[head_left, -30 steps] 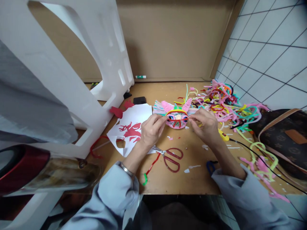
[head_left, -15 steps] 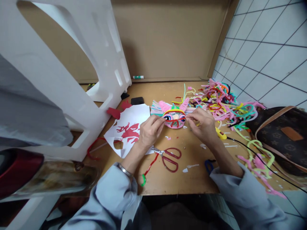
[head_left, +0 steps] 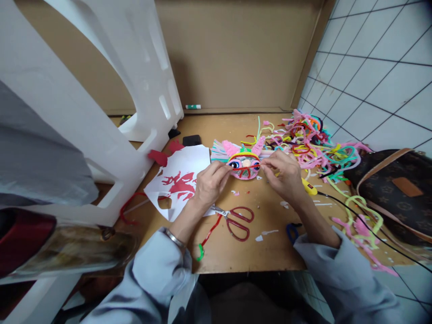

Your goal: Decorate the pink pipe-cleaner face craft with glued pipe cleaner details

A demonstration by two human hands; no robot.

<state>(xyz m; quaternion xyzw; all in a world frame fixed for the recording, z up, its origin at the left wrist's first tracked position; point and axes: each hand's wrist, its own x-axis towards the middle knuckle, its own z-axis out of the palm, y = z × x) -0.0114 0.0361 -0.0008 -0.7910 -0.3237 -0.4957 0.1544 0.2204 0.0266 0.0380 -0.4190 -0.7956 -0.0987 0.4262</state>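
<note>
A red pipe cleaner [head_left: 245, 170] stretches between my two hands, across the front of a colourful animal face [head_left: 243, 174] made of fuzzy stems. The face has pink ears, big blue-and-black eyes and a yellow and green band on top. My left hand [head_left: 213, 183] pinches one end of the red stem at the left eye. At the right eye, the fingers of my right hand [head_left: 282, 173] are closed on the other end. Red-handled scissors [head_left: 240, 223] lie open below the left hand, near a red strip with a green tip [head_left: 209, 235].
White paper with red cut-outs [head_left: 180, 180] lies at left. A tangle of coloured pipe cleaners [head_left: 317, 148] fills the back right, near a brown handbag [head_left: 394, 193]. A yellow corded tool [head_left: 309, 186] rests beside my right wrist. A white plastic frame [head_left: 148, 90] stands at left.
The view has shifted slightly. Both hands keep their hold on the red pipe cleaner, which looks a little straighter across the face.
</note>
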